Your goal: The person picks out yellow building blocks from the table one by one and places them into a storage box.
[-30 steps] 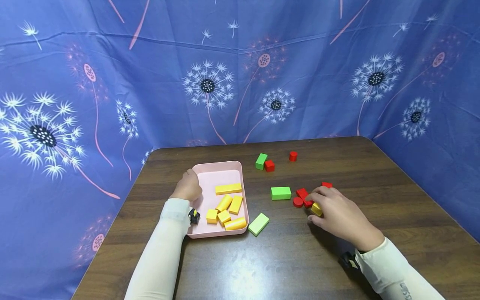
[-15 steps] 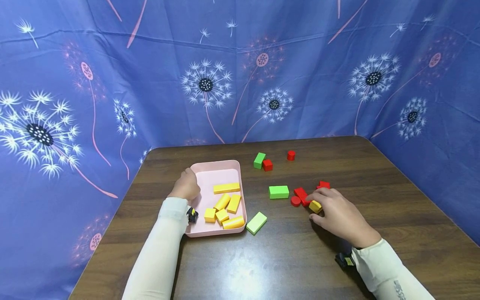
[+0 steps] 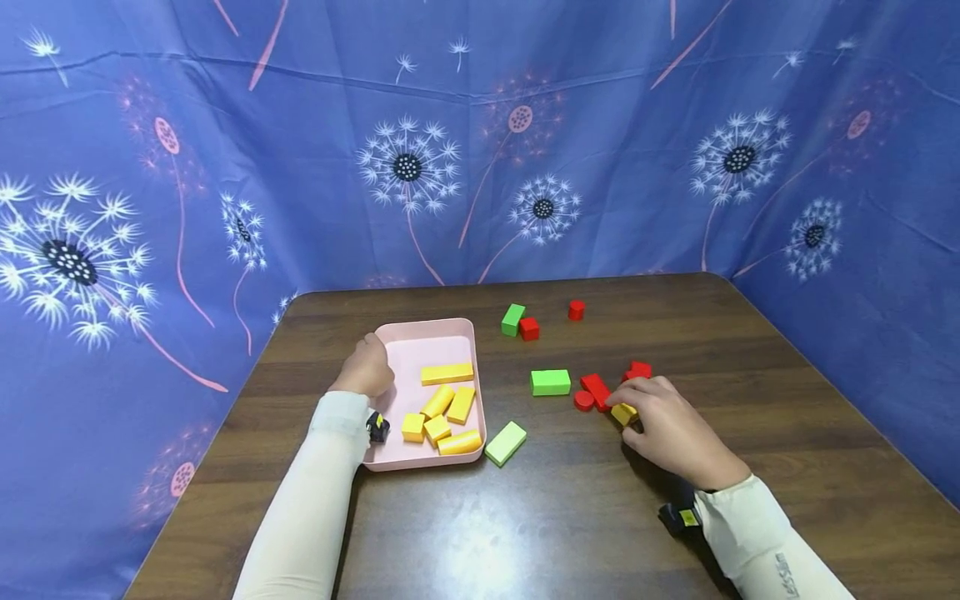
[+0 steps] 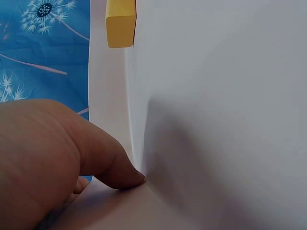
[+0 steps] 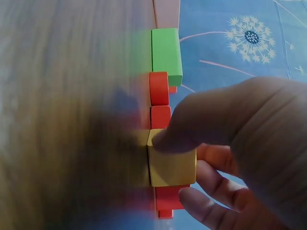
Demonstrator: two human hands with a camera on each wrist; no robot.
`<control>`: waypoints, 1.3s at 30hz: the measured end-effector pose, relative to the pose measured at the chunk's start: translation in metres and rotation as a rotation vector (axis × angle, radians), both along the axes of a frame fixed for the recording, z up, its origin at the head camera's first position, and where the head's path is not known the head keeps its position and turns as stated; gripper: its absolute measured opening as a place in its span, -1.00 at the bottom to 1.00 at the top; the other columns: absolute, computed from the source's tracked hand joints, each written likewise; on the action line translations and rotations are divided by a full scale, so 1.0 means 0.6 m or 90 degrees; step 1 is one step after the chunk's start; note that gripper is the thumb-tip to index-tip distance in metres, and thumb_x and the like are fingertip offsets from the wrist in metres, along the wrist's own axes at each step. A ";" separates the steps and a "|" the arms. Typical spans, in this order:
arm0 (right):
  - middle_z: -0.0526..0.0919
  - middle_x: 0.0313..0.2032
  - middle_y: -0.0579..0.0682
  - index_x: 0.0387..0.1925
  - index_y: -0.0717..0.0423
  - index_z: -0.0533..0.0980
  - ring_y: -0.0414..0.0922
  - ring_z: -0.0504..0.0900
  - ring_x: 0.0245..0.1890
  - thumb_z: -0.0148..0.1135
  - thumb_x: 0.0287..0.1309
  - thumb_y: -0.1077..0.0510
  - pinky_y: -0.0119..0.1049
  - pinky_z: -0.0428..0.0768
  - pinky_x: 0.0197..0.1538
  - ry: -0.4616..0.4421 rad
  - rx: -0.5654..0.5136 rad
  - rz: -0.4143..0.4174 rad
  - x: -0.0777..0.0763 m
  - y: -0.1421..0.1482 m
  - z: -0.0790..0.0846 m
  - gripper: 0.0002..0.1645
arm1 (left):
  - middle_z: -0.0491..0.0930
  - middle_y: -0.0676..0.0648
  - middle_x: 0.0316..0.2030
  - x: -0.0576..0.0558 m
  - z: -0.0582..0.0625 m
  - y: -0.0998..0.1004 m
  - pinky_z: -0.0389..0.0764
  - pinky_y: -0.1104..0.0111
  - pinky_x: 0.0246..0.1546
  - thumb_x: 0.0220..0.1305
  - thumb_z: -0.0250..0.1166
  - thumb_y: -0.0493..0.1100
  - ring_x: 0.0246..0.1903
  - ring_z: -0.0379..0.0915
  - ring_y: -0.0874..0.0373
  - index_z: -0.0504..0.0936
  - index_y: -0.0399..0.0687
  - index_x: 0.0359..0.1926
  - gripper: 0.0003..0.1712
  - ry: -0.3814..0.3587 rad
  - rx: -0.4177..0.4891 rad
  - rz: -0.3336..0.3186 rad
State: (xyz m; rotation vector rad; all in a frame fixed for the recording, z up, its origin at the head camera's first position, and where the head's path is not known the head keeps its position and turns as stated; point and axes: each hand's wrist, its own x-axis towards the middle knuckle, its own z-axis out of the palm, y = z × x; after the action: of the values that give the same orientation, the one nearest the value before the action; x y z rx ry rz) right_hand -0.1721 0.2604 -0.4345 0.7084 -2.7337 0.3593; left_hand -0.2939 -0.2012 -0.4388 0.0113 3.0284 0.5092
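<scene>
My left hand [image 3: 366, 367] grips the left wall of the pink tray [image 3: 471, 350]. In the left wrist view its thumb [image 4: 117, 167] lies inside the wall, with other fingers outside. Over on the right, my right hand [image 3: 675, 429] pinches a yellow block [image 3: 624, 413] close over the table. The right wrist view has the thumb [image 5: 184, 127] across the near face of that block and fingertips behind it. Red blocks surround it: a long one [image 3: 596, 392], a round one [image 3: 583, 401] and others [image 3: 639, 370] behind the fingers.
Several yellow blocks [image 3: 447, 374] lie in the tray. Outside it are a light green block [image 3: 506, 443] by its front right corner, a green block [image 3: 551, 382], another green block [image 3: 513, 320] beside a red cube [image 3: 529, 328], and a red cylinder [image 3: 576, 310] farther back.
My right thumb has drawn in against the yellow block, and the hand has shifted slightly right of it. The left hand keeps its place on the tray. The head view has drifted slightly.
</scene>
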 end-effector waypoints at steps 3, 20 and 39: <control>0.55 -0.12 -0.05 -0.17 -0.02 0.61 -0.03 0.36 -0.17 0.28 -0.35 0.36 -0.08 0.51 -0.17 0.005 0.002 0.010 -0.002 -0.001 -0.001 -0.47 | 0.27 -0.49 0.01 -0.001 0.000 -0.001 0.43 -0.08 0.07 0.14 0.13 -0.29 -0.07 0.35 -0.27 0.02 -0.59 0.19 -0.29 0.004 -0.001 0.003; 0.50 -0.27 -0.09 -0.16 0.00 0.61 -0.11 0.37 -0.29 0.42 -0.10 0.05 -0.13 0.52 -0.28 0.032 0.024 0.002 0.007 -0.014 0.011 -0.62 | 0.25 -0.48 0.03 0.003 -0.001 -0.003 0.45 -0.07 0.05 0.12 0.16 -0.29 -0.12 0.37 -0.22 0.00 -0.57 0.20 -0.26 -0.002 0.003 0.004; 0.31 -0.51 -0.26 -0.48 -0.18 0.46 -0.25 0.28 -0.56 0.24 0.09 -0.26 -0.26 0.41 -0.50 0.129 0.030 0.063 0.005 -0.046 0.048 -0.70 | 0.29 -0.46 -0.02 0.001 0.006 0.001 0.46 -0.06 0.04 0.10 0.16 -0.31 -0.12 0.37 -0.23 0.04 -0.57 0.17 -0.29 0.003 0.018 0.003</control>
State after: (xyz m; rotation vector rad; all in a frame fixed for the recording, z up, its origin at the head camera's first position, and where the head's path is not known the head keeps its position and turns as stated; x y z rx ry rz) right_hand -0.1693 0.2327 -0.4054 0.8468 -2.5301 0.2312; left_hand -0.2932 -0.2006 -0.4352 0.0080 3.0266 0.5526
